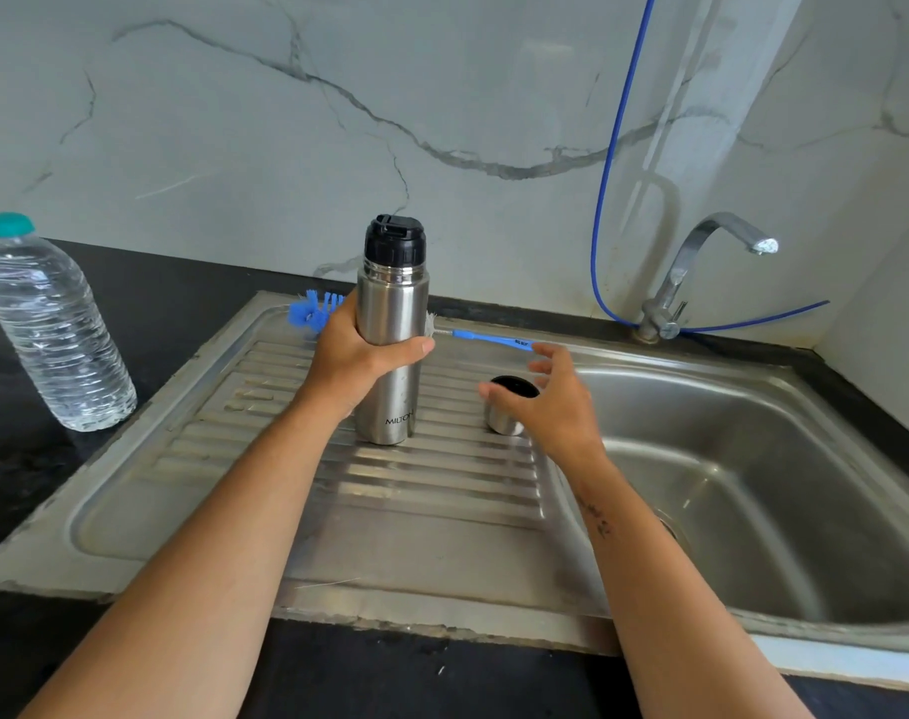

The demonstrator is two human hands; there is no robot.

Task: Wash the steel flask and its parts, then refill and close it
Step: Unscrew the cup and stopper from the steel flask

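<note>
Drainboard (400, 511): flask (393, 355) in left hand (354, 355).

brushed steel flask (393, 355), ridged metal drainboard (369, 490)

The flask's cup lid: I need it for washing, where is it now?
In the head view, the cup lid stands mouth-up on the drainboard, right of the steel flask, beside the sink basin, partly hidden by the open right hand.

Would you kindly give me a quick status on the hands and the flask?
Left hand grips flask, upright on drainboard, black stopper on. Right hand open over steel cup, not gripping. Bottle brush behind flask, clear.
</note>
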